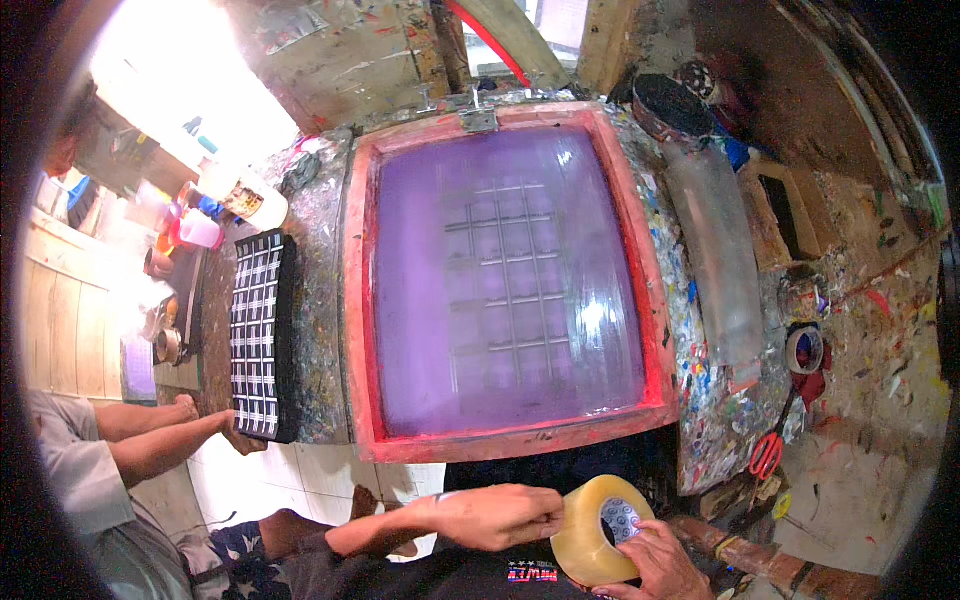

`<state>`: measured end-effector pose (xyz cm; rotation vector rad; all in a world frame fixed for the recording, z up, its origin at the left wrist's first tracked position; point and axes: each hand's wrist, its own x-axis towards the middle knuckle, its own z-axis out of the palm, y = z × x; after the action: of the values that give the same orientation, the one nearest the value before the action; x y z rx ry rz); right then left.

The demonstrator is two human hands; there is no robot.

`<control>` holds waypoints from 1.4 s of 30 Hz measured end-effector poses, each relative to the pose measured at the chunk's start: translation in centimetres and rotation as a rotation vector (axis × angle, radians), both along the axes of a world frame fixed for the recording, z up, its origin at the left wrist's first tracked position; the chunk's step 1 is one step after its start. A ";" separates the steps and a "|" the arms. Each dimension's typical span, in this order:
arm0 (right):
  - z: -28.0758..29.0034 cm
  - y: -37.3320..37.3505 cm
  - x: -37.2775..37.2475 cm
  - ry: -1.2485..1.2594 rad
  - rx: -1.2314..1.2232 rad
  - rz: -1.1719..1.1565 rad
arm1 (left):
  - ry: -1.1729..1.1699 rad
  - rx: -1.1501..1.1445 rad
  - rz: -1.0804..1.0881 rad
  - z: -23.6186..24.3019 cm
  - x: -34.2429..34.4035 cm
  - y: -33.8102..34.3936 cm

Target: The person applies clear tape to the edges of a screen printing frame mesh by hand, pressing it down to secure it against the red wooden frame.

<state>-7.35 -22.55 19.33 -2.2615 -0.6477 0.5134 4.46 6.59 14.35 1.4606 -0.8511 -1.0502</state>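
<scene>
A wide roll of yellowish clear packing tape is held close to my body, below the near edge of the screen frame. My right hand grips the roll from the right, its thumb reaching into the core. At the roll's left side my left hand is closed, its fingers pinched against the tape's outer face; the tape's loose end cannot be made out. In front of both hands lies a screen-printing frame with reddish wooden sides. Its purple mesh shows a grid of lines.
At left, another person's hand touches a stack of black-and-white checked cloth. A hinge clamp holds the frame's far side. Right of it lie a long translucent strip, red-handled scissors, another tape roll and a dark round container.
</scene>
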 end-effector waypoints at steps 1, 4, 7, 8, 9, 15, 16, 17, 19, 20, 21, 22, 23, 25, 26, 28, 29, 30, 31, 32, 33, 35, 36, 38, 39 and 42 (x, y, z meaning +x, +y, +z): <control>0.1 0.3 0.0 0.007 0.014 -0.009 | -0.053 0.014 0.024 0.2 -0.7 0.3; 0.2 1.1 0.0 0.031 0.050 -0.056 | -0.168 -0.012 0.192 0.5 -1.9 0.2; 0.4 1.2 0.0 0.114 0.047 -0.111 | -0.025 -0.004 0.343 0.6 -2.0 -0.6; 0.4 1.2 -0.1 0.121 0.043 -0.116 | 0.038 0.005 0.393 0.5 -1.9 -0.8; 0.5 1.1 -0.1 0.128 0.039 -0.120 | 0.053 0.012 0.444 0.4 -1.8 -0.9; -0.8 1.2 -0.5 -0.111 0.069 -0.027 | -0.209 -0.029 0.592 0.6 -3.1 -1.3; -1.0 1.3 -0.5 -0.092 0.072 -0.070 | -0.260 -0.043 0.625 1.0 -3.6 -1.4; -1.2 1.4 -0.6 -0.077 0.076 -0.111 | -0.316 -0.058 0.659 1.3 -4.1 -1.6; -1.3 1.4 -0.6 -0.024 0.086 -0.197 | -0.720 -0.051 0.680 2.4 -5.2 -1.2; -1.2 1.4 -0.6 0.025 0.094 -0.242 | -0.717 -0.019 0.661 2.7 -5.4 -1.1; -1.0 1.4 -0.5 0.062 0.103 -0.278 | -0.716 0.011 0.658 3.0 -5.6 -0.9; -0.8 1.3 -0.5 0.135 0.166 -0.246 | -0.537 0.023 0.701 3.1 -5.5 -0.7; -0.5 1.2 -0.3 0.304 0.236 -0.290 | -0.343 0.043 0.741 3.0 -5.2 -0.4; 0.3 0.7 0.0 0.603 0.341 -0.328 | 0.230 0.160 0.759 3.1 -4.3 1.2; 0.6 0.2 0.4 0.741 0.361 -0.282 | 0.161 0.134 0.799 2.9 -3.2 2.4; 1.6 -1.4 1.1 0.788 0.246 -0.195 | -0.115 0.149 0.959 2.8 -0.9 5.4; 2.1 -2.3 1.5 0.805 0.188 -0.140 | -0.361 0.188 1.072 2.9 0.5 7.5; 3.0 -3.4 1.7 0.719 0.115 -0.086 | -0.236 0.123 1.114 3.4 2.5 10.5; 4.1 -4.6 1.7 0.673 0.016 -0.055 | -0.364 0.227 1.298 3.5 4.0 12.9; 5.5 -5.8 1.6 0.632 -0.082 -0.034 | -0.512 0.144 1.419 3.8 5.6 15.7; 7.1 -6.6 1.2 0.598 -0.183 -0.030 | -0.644 0.077 1.526 4.0 7.2 18.2; 9.9 -7.0 -0.4 0.263 -0.315 -0.185 | -0.593 0.150 1.621 3.9 9.0 22.1; 11.4 -6.9 -1.4 0.104 -0.401 -0.258 | -0.549 0.184 1.652 3.4 9.7 23.3; 14.2 -6.1 -4.3 -0.098 -0.661 -0.401 | -0.509 0.230 1.753 2.3 10.4 25.1; 15.6 -6.2 -6.0 -0.199 -0.793 -0.460 | -0.482 0.240 1.776 1.8 10.7 25.2; 15.8 -5.1 -9.4 -0.645 -0.680 -0.661 | -0.431 0.243 1.831 0.7 10.6 26.4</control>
<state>-16.74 -27.69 35.10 -3.1034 0.0555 -0.4119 15.07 32.98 15.06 1.8558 0.5224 0.5842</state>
